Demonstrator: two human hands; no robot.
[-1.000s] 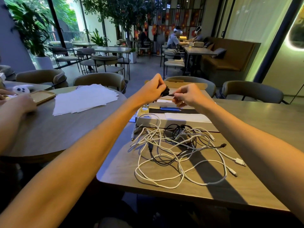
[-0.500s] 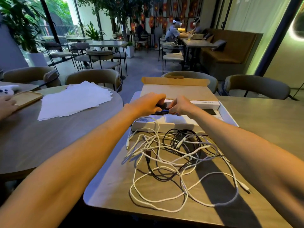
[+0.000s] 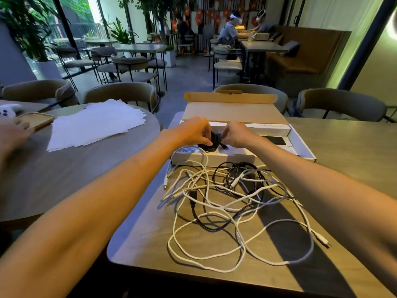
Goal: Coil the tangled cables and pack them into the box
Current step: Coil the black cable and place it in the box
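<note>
A small coil of black cable (image 3: 214,141) sits low inside the open white box (image 3: 300,145), at its near left part. My left hand (image 3: 194,131) curls round the coil from the left. My right hand (image 3: 235,136) pinches it from the right, near its loose plug end. The box's brown cardboard lid (image 3: 232,111) stands folded back behind both hands. In front of the box a tangle of white cables (image 3: 214,214) and black cables (image 3: 236,173) lies spread over the wooden table (image 3: 343,147).
A round table on the left carries a stack of white paper sheets (image 3: 96,123) and a wooden tray (image 3: 35,119). Another person's hand (image 3: 12,134) rests there. Padded chairs (image 3: 341,104) stand behind the table.
Both hands have come down from above the box to inside it, carrying the black coil. The view has tilted downward, so the open box shows fully.
</note>
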